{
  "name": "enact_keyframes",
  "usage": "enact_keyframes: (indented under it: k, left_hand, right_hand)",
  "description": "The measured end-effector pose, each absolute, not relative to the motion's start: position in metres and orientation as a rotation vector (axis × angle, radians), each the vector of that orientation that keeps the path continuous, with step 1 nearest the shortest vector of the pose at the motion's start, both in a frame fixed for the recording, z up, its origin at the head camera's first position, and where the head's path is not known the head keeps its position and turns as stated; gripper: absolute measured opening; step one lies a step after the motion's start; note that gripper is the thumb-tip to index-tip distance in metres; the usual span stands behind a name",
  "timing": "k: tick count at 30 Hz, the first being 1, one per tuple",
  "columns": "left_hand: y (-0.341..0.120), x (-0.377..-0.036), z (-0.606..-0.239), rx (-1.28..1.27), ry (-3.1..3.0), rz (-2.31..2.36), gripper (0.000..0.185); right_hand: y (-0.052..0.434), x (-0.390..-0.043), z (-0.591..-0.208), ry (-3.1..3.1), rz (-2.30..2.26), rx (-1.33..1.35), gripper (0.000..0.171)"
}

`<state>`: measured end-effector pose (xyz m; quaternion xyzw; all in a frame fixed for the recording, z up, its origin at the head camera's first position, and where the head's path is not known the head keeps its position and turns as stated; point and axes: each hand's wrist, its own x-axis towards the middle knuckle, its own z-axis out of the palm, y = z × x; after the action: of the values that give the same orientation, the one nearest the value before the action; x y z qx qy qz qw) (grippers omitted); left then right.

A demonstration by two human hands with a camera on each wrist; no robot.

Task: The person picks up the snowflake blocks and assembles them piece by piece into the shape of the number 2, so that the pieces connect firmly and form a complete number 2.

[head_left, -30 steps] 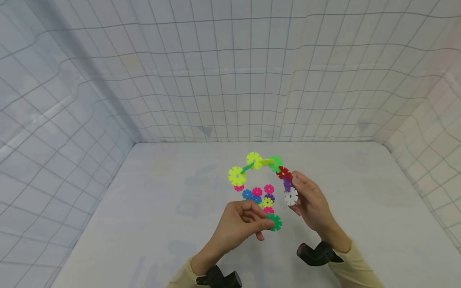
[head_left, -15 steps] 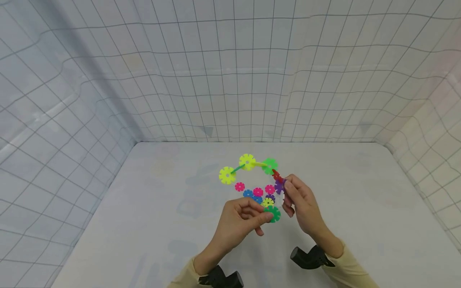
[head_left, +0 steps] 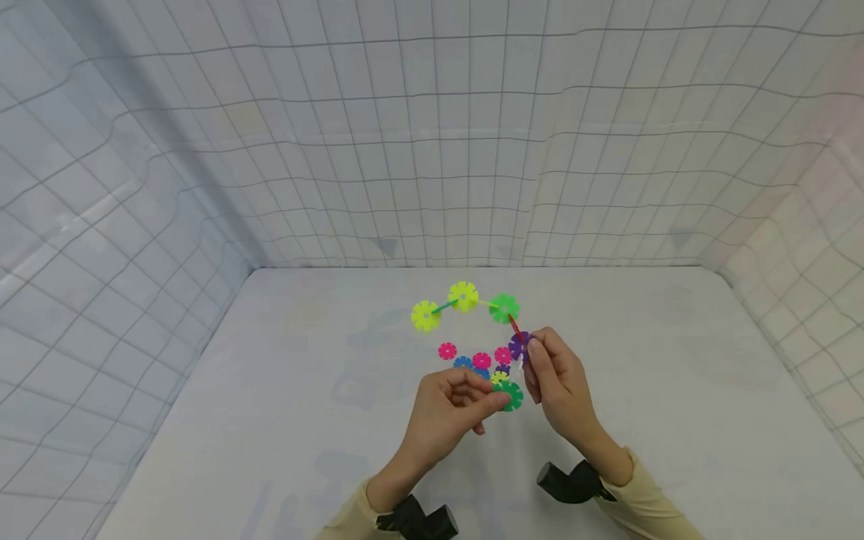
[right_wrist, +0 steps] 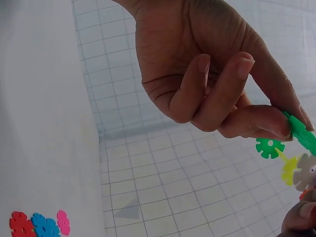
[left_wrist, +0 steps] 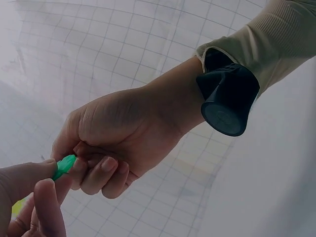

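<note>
Two hands are working near the middle of the frame. The left hand [head_left: 448,412] is pinching a green disc [head_left: 511,396] by its rim, just below centre. The right hand [head_left: 563,386], farther right, is gripping a chain of notched discs [head_left: 463,297] by its purple disc [head_left: 517,346]; the chain is arching through the air toward the left, with a red disc [head_left: 515,327] showing edge-on. In the right wrist view a white disc [right_wrist: 303,174] is showing at the right edge, near the green one. Loose pieces, including a pink disc [head_left: 448,351], are lying on the table [head_left: 675,375] beyond the left hand.

The discs are looking light, thin and fairly stiff, probably smooth plastic, so fingertips are likely serving better than a fist. The slotted joints are probably the weak spots, prone to twisting or slipping apart; holding close beside a joint, with notches uncovered, is seeming safest.
</note>
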<state>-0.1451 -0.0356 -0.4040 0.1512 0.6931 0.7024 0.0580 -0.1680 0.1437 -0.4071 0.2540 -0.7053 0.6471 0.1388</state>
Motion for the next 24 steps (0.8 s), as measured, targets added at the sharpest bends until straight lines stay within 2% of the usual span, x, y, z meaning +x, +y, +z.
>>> enact_keyframes:
  k: [7, 13, 19, 24]
  left_hand:
    - [-0.033, -0.151, -0.395, 0.475, 2.08, 2.159, 0.01]
    - [-0.033, -0.161, -0.404, 0.532, 2.097, 2.172, 0.015]
    - [-0.033, -0.162, -0.407, 0.558, 2.098, 2.187, 0.015]
    - [-0.033, -0.16, -0.409, 0.561, 2.088, 2.225, 0.016]
  right_hand:
    - [0.143, -0.17, -0.408, -2.01, 1.814, 0.707, 0.018]
    - [0.145, -0.171, -0.407, -2.026, 1.805, 0.715, 0.018]
    - [0.146, -0.175, -0.411, -2.039, 1.714, 0.799, 0.025]
    - [0.141, -0.173, -0.416, -2.058, 1.703, 0.737, 0.023]
